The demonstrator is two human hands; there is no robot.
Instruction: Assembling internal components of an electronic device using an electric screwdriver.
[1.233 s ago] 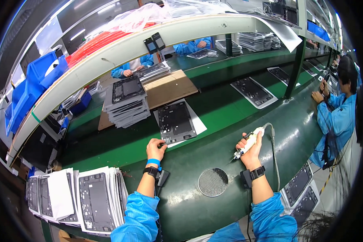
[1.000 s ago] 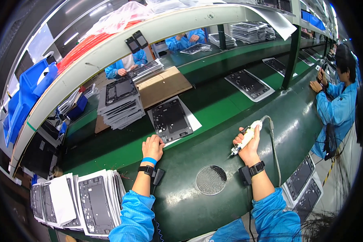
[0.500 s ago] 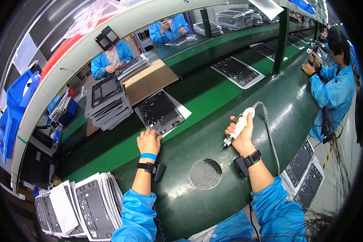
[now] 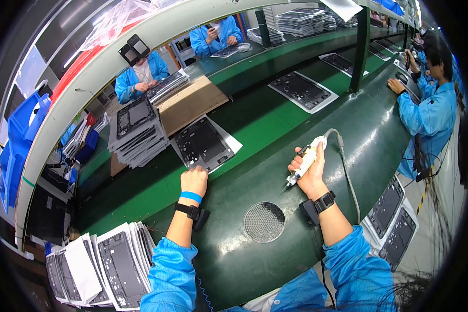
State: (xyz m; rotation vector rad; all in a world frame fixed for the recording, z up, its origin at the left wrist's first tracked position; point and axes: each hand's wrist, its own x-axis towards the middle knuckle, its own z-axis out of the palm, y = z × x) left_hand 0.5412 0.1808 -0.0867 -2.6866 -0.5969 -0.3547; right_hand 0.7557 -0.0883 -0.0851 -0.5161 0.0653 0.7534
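My right hand is wrapped round a white electric screwdriver, its tip pointing down and left above the green bench. A grey cable runs from the screwdriver's upper end. My left hand is closed, knuckles up, at the near edge of a black tablet housing. The fingertips are hidden, so whether they grip that edge I cannot tell. The housing lies on a white sheet on the green belt.
A round metal mesh is set in the green bench. Housings are stacked at the lower left, with another stack beside a brown board. More housings lie along the belt. Co-workers sit opposite and at right.
My left hand has shifted slightly right along the housing's near edge, its fingers more curled. The right hand keeps the screwdriver in nearly the same place. The co-worker at right has moved their arms.
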